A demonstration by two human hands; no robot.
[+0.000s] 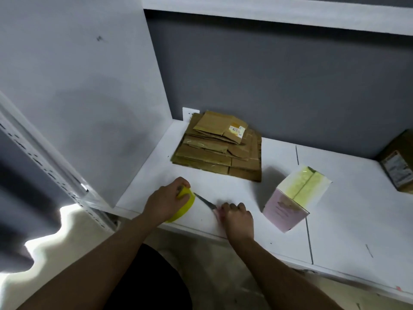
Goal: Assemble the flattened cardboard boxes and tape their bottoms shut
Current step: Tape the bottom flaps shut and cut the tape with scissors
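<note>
My left hand grips a yellow roll of tape near the front edge of the white table. My right hand holds a knife or blade whose tip points toward the roll. A stack of flattened cardboard boxes lies against the back wall. An assembled box stands to the right of my hands, its upward face closed with a seam of yellowish tape; it looks washed out by glare.
A white side panel walls off the table on the left. A brown box with a label sits at the far right edge. A white shelf runs overhead. The floor shows below the table's front edge.
</note>
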